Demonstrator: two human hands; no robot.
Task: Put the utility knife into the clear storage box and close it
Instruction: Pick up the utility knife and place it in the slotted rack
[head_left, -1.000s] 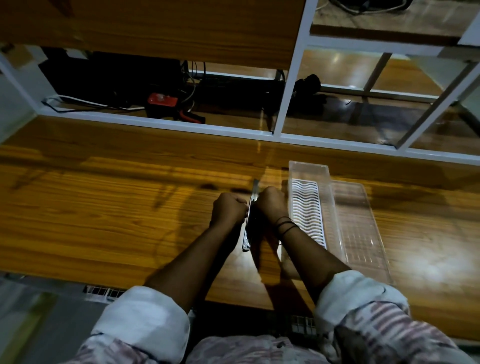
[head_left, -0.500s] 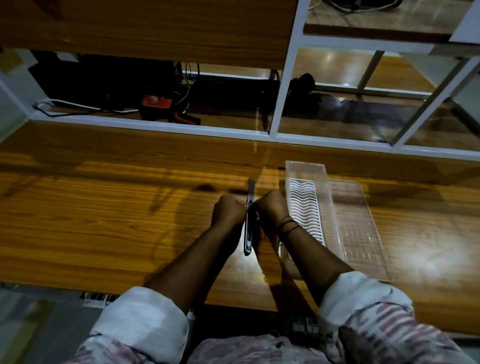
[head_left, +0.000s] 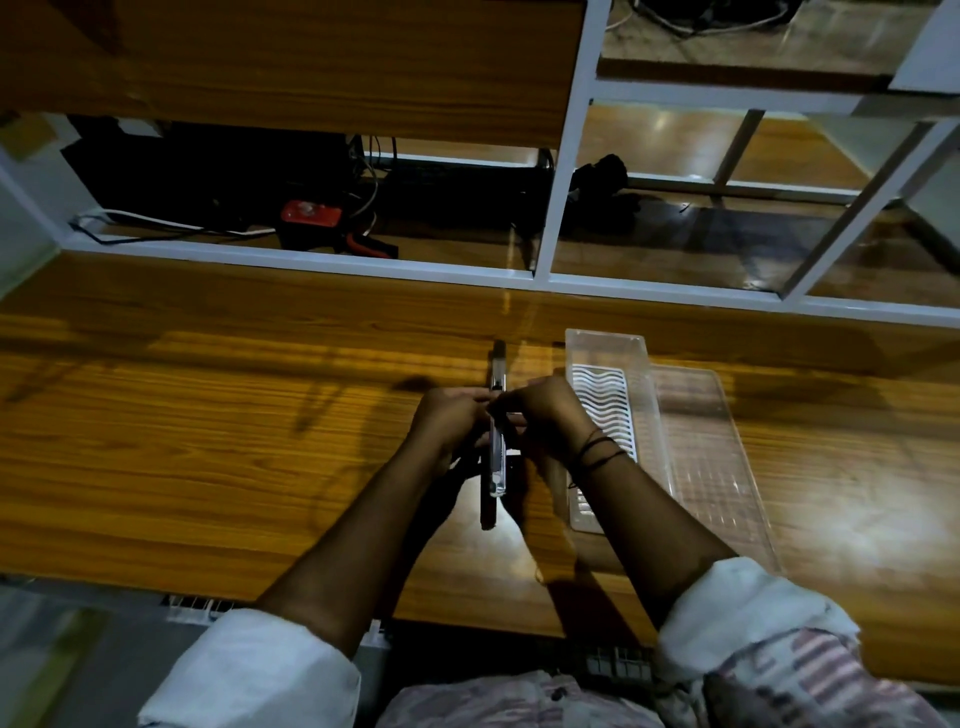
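A long silvery utility knife (head_left: 497, 457) is held lengthwise above the wooden table, pointing away from me. My left hand (head_left: 448, 426) grips its left side and my right hand (head_left: 550, 415) pinches it from the right near the middle. Just to the right lies the clear storage box (head_left: 605, 343), open, with a white wavy-slotted insert inside. Its clear lid (head_left: 711, 467) lies flat beside it on the right. My right forearm covers the box's near end.
The wooden table (head_left: 208, 441) stretches left and right. Behind it runs a white metal frame (head_left: 558, 208) with a lower shelf holding a red device (head_left: 311, 213), cables and dark objects. The table's near edge is below my forearms.
The knife has risen a little and sits straighter between my hands. My right hand's fingers have shifted onto the knife's middle. The box and lid have not moved.
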